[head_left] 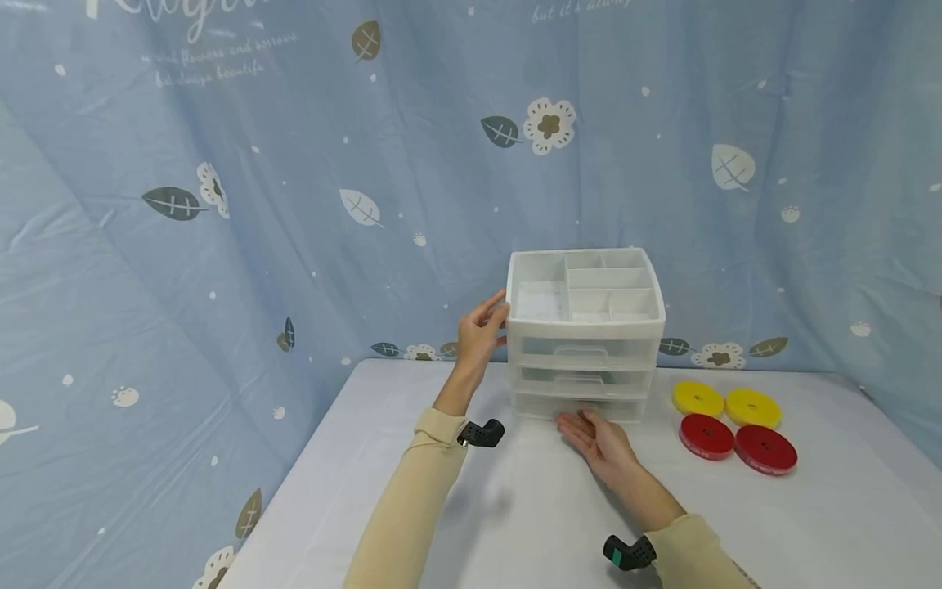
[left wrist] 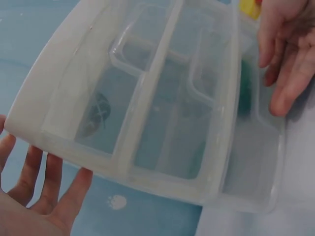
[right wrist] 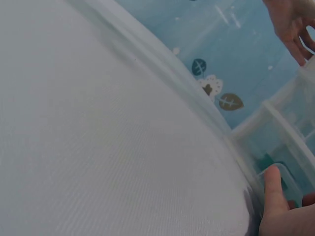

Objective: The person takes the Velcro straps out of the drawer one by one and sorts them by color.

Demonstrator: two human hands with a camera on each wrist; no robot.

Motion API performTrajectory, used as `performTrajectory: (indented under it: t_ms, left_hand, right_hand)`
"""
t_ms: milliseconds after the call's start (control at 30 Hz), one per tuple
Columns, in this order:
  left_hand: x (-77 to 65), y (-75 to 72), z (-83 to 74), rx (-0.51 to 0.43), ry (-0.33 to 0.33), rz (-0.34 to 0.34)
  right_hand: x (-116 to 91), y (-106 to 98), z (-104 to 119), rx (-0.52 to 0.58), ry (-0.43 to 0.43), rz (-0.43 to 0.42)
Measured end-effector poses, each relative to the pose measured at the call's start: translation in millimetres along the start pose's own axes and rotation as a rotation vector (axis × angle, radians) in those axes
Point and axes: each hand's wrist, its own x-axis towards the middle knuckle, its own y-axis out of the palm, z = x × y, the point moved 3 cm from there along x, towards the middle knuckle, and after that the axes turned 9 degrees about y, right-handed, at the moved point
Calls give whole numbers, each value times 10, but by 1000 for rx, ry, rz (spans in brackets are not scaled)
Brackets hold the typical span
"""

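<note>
A white organizer [head_left: 586,329] with clear drawers stands on the table, its top divided into compartments. My left hand [head_left: 481,331] rests against its left side, fingers spread along the edge in the left wrist view. Low at the front, my right hand [head_left: 605,446] is palm up with fingers loosely extended by the bottom drawer [head_left: 540,406]. That drawer sticks out a little beyond the ones above in the left wrist view. Something green [left wrist: 244,88] shows through its clear plastic. In the right wrist view the right thumb [right wrist: 273,184] lies at the drawer's handle area.
Right of the organizer lie two yellow discs [head_left: 697,398] and two red discs [head_left: 706,436] on the white table [head_left: 530,523]. A blue patterned curtain [head_left: 441,164] hangs right behind the organizer and along the left side.
</note>
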Motion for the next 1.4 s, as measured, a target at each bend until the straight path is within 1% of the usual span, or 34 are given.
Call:
performTrajectory:
  t_ms: [167, 300, 433, 567, 833, 1000, 1167, 1233, 1400]
  left_hand:
    - [38, 15, -51, 43, -2, -15]
    - [53, 8, -66, 49, -7, 3]
    - [69, -3, -53, 40, -12, 36]
    - [78, -14, -39, 45, -12, 54]
    - [74, -19, -23, 58, -3, 65]
    - [70, -20, -19, 60, -10, 68]
    - [71, -22, -14, 48, -13, 71]
    - [71, -24, -9, 45, -18, 69]
    - [70, -20, -6, 35, -21, 69]
  right_hand:
    - [19, 16, 1, 77, 3, 1]
    - [34, 37, -5, 114, 2, -12]
    - [42, 46, -4, 99, -19, -23]
    - [49, 49, -7, 84, -31, -24]
    - [52, 29, -27, 80, -30, -21]
    - [-2, 23, -58, 64, -27, -15]
    - [-95, 13, -117, 22, -25, 6]
    - [-144, 7, -148, 12, -23, 5]
    - [-286, 10, -243, 37, -1, -32]
